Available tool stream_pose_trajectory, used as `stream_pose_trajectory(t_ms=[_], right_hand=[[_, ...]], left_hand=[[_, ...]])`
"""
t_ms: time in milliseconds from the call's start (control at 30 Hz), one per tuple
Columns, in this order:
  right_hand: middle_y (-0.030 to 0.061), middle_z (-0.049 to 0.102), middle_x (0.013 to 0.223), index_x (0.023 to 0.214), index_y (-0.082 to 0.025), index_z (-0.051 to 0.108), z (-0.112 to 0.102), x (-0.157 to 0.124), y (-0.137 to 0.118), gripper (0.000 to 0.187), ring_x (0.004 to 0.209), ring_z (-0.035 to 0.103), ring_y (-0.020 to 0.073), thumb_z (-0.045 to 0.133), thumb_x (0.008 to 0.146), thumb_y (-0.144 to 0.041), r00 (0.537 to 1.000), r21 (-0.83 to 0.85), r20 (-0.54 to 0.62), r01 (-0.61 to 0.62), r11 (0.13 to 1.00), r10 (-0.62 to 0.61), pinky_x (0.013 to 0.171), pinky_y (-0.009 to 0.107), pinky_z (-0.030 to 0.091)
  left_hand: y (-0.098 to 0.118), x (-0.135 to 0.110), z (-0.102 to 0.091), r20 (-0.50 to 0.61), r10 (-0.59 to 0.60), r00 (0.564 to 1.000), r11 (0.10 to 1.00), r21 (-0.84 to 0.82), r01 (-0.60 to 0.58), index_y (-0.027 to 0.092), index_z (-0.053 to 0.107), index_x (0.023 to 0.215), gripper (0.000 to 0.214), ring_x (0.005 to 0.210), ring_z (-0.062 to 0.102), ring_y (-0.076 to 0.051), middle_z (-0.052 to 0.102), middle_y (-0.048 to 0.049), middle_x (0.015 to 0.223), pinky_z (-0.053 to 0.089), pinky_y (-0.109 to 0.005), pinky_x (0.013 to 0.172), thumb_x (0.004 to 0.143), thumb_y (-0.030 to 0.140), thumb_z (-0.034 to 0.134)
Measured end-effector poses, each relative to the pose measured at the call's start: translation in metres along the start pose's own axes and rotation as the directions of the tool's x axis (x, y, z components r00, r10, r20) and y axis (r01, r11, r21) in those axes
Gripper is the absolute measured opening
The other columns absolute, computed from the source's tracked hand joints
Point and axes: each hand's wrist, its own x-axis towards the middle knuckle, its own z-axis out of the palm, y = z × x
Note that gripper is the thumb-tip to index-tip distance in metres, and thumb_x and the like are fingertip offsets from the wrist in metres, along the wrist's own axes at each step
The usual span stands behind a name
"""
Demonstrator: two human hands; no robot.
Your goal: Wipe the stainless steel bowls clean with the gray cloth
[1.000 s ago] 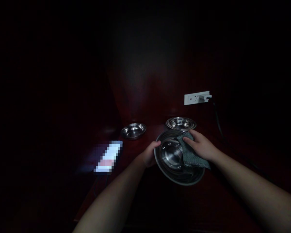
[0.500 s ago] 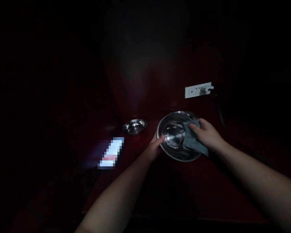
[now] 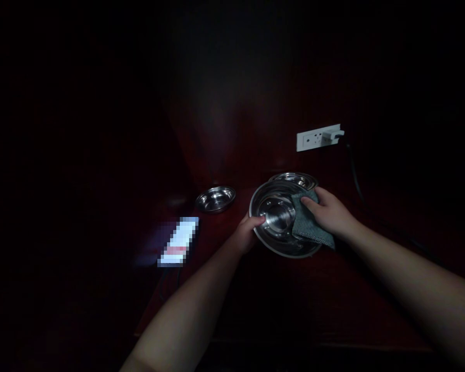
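Observation:
A shiny metal bowl (image 3: 278, 243) is held up, tilted so its inside faces me. My left hand (image 3: 248, 234) grips its left rim, thumb inside and the other fingers hidden behind. In my right hand (image 3: 329, 209) is a grey-green cloth (image 3: 310, 226), pinched under the thumb and draped over the bowl's right rim and inner wall. Just behind the held bowl a second metal bowl (image 3: 294, 179) shows in part. Farther left stands a shallow metal bowl (image 3: 216, 199) with its open side up.
A lit, pixelated phone-like screen (image 3: 178, 242) lies at the left, with thin cords below it. On the back wall is a white socket panel (image 3: 312, 139) with a plug; its dark cable (image 3: 355, 175) hangs down at the right. The dark red table (image 3: 232, 310) has its front edge nearest me.
The held bowl has shifted slightly left and down from the bowl behind, which now shows more. Both hands keep their hold. The view has tilted slightly.

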Motion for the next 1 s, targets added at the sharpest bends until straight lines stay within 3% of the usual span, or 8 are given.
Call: stream_pose_trajectory(t_ms=[367,567,833,1000], right_hand=[[0.0058,0.067,0.090,0.104,-0.021,0.058,-0.0060,0.0021,0.0053,0.030,0.080,0.063,0.0234,0.055,0.080,-0.039,0.992,-0.022,0.107,0.075,0.997,-0.073,0.069,0.036,0.051],[0.0034,0.065,0.082,0.093,-0.022,0.058,-0.0094,-0.0004,0.0004,0.024,0.078,0.060,0.0220,0.058,0.078,-0.040,0.959,0.000,0.255,0.131,0.991,-0.127,0.067,0.034,0.049],[-0.0019,0.054,0.070,0.078,-0.021,0.050,-0.0072,-0.0044,-0.0030,0.023,0.063,0.051,0.0146,0.057,0.078,-0.043,0.940,0.082,0.322,0.093,0.992,-0.114,0.055,0.028,0.043],[-0.0009,0.056,0.073,0.081,-0.022,0.049,-0.0092,-0.0011,-0.0031,0.024,0.063,0.053,0.0149,0.059,0.076,-0.043,0.965,0.087,0.250,0.058,0.995,-0.078,0.053,0.028,0.043]], left_hand=[[0.0018,-0.0008,-0.0073,0.047,-0.255,0.966,0.966,0.047,0.253,0.009,0.067,0.093,0.046,0.091,0.064,-0.031,0.071,-0.0132,0.087,0.045,-0.039,0.081,0.058,0.040,0.066],[0.0003,-0.0018,-0.0095,0.130,-0.379,0.916,0.925,0.063,0.374,0.010,0.068,0.093,0.044,0.092,0.064,-0.029,0.071,-0.0135,0.091,0.042,-0.038,0.086,0.063,0.042,0.063],[-0.0021,-0.0016,-0.0047,0.256,-0.315,0.914,0.948,0.045,0.314,0.011,0.068,0.097,0.048,0.100,0.062,-0.032,0.072,-0.0135,0.091,0.038,-0.042,0.094,0.065,0.046,0.064],[-0.0034,-0.0009,-0.0006,0.199,-0.200,0.960,0.978,-0.012,0.206,0.010,0.064,0.109,0.062,0.121,0.051,-0.034,0.067,-0.0161,0.111,0.031,-0.045,0.104,0.072,0.060,0.059]])
